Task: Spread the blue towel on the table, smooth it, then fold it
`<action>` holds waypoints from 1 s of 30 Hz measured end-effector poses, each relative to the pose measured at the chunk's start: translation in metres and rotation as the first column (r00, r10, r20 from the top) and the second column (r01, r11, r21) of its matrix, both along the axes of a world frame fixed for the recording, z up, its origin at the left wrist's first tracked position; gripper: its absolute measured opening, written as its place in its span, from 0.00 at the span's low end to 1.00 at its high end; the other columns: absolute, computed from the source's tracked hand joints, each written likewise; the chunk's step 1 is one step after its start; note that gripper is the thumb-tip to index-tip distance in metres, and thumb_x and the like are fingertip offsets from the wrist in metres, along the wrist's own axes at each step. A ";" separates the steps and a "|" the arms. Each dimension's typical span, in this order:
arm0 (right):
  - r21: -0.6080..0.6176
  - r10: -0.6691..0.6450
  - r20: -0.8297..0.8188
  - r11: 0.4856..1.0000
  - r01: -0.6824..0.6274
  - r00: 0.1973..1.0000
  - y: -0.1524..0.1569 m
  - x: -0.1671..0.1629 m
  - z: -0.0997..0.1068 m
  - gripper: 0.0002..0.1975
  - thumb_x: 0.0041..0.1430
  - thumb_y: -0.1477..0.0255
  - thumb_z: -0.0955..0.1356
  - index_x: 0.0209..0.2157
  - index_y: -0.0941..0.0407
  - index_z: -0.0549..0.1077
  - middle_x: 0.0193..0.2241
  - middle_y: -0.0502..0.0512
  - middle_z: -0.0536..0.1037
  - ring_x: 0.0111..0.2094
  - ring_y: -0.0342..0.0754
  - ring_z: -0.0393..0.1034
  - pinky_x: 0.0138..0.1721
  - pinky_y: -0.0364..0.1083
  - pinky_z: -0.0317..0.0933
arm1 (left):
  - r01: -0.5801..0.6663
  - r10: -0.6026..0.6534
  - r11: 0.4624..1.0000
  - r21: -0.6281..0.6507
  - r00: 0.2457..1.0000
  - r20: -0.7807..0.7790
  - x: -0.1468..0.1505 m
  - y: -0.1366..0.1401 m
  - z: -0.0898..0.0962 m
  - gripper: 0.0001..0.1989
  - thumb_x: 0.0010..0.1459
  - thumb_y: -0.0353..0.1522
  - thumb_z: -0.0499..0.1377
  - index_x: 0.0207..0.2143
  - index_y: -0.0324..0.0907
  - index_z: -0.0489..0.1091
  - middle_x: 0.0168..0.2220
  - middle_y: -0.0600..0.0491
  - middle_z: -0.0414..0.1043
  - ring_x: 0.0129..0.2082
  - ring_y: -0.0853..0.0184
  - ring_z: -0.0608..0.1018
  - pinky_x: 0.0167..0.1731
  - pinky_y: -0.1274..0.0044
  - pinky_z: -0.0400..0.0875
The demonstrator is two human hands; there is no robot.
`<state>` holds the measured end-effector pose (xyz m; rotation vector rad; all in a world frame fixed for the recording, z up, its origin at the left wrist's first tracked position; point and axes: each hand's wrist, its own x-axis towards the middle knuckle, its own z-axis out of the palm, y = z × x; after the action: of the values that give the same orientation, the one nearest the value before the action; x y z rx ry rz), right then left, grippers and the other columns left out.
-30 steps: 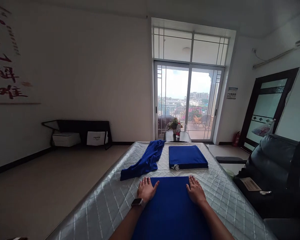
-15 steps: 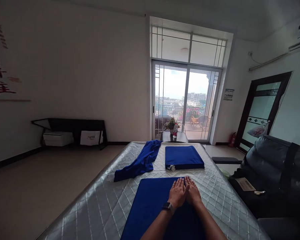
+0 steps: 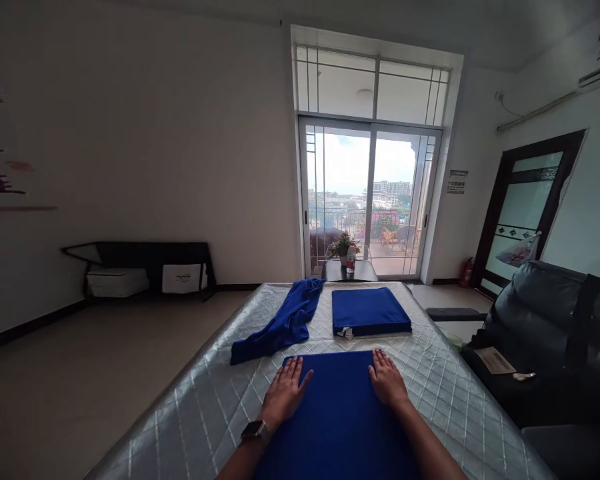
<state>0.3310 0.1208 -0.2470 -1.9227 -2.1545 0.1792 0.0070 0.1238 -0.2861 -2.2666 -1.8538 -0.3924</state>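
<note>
A flat, folded blue cloth (image 3: 337,413) lies nearest me on the silver quilted surface (image 3: 205,400). My left hand (image 3: 284,390) rests on its far left corner, fingers stretched out and thumb apart. At the far right corner, my right hand (image 3: 389,380) lies flat along the edge with its fingers extended. Neither hand grips anything. Beyond the folded piece sits a neat stack of folded blue cloth (image 3: 370,310) with white tags at its front edge. A crumpled blue cloth (image 3: 280,323) is spread loosely to the left of the stack.
A black leather sofa (image 3: 540,327) with a card (image 3: 495,361) on it stands close on the right. Past the far edge is a small table (image 3: 335,272) with a plant (image 3: 343,247) and bottle (image 3: 351,259). A low black rack (image 3: 153,253) stands by the left wall.
My left hand has moved left across the folded cloth, from beside my right hand to the opposite corner. My right hand stays near the right corner. The view has shifted slightly.
</note>
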 end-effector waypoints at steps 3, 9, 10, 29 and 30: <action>-0.002 -0.003 0.003 1.000 0.003 1.000 0.001 0.000 0.000 0.34 0.67 0.60 0.49 0.69 0.62 0.47 0.70 0.55 0.48 0.70 0.47 0.37 0.68 0.49 0.33 | -0.017 0.018 1.000 -0.018 0.999 0.032 -0.014 0.000 -0.005 0.36 0.68 0.51 0.36 0.67 0.37 0.54 0.68 0.42 0.56 0.68 0.55 0.58 0.63 0.61 0.58; -0.008 -0.009 0.030 1.000 0.009 0.999 0.003 -0.001 -0.002 0.34 0.67 0.60 0.49 0.69 0.61 0.47 0.71 0.54 0.46 0.71 0.46 0.36 0.68 0.48 0.32 | -0.037 0.038 0.999 -0.006 0.994 0.098 -0.011 0.000 -0.006 0.40 0.67 0.53 0.37 0.67 0.33 0.52 0.68 0.38 0.55 0.69 0.54 0.57 0.64 0.61 0.57; -0.009 -0.010 0.037 1.000 0.011 0.999 0.003 -0.001 -0.003 0.34 0.67 0.60 0.49 0.69 0.61 0.47 0.71 0.54 0.46 0.71 0.46 0.36 0.68 0.48 0.32 | -0.040 0.040 0.999 -0.004 0.993 0.107 -0.010 0.000 -0.006 0.40 0.66 0.54 0.37 0.67 0.33 0.52 0.68 0.38 0.55 0.69 0.54 0.57 0.65 0.61 0.56; 0.018 -0.007 0.108 1.000 0.005 0.994 -0.014 -0.012 0.018 0.31 0.68 0.64 0.50 0.69 0.62 0.49 0.70 0.57 0.47 0.71 0.48 0.36 0.68 0.51 0.28 | -0.048 0.051 0.998 -0.029 0.989 0.137 -0.005 -0.014 0.014 0.42 0.66 0.54 0.35 0.66 0.30 0.54 0.68 0.35 0.54 0.68 0.53 0.57 0.65 0.60 0.55; 0.015 -0.008 0.105 1.000 0.007 0.994 -0.016 -0.013 0.017 0.32 0.68 0.63 0.49 0.69 0.62 0.48 0.70 0.57 0.47 0.71 0.47 0.35 0.68 0.51 0.29 | -0.047 0.051 0.998 -0.028 0.989 0.137 -0.005 -0.013 0.013 0.42 0.66 0.54 0.35 0.66 0.31 0.54 0.68 0.35 0.54 0.69 0.53 0.57 0.65 0.60 0.55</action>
<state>0.3180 0.1050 -0.2301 -1.9734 -2.2074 0.0619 0.0023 0.1109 -0.2732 -2.2574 -1.9867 -0.5334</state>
